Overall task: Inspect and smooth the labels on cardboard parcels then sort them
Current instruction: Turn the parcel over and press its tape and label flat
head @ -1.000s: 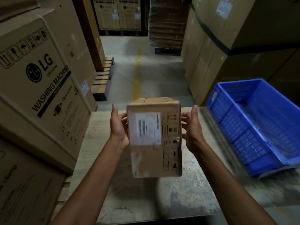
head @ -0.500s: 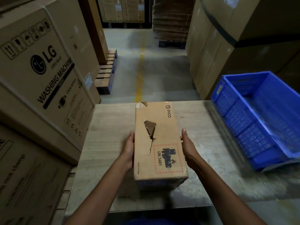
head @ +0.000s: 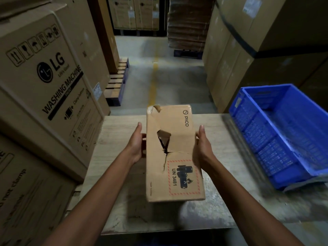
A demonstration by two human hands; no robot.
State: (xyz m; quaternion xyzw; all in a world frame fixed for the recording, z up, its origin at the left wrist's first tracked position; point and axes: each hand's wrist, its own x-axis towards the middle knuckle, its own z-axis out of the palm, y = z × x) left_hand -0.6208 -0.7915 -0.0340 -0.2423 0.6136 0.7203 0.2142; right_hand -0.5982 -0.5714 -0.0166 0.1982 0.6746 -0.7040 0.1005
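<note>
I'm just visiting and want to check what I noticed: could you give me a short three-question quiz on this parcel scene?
1. True or false: the torn brown cardboard parcel lies inside the blue plastic crate.
2. Which marking is on the parcel's top face? A) UN 3481 B) LG C) Washing machine
3. Fill in: the left hand and right hand grip the parcel by its long ____.
Key: 1 false; 2 A; 3 sides.

Washing-machine cartons (head: 44,82) wall the left; blue crate (head: 284,139) blocks right.
</note>
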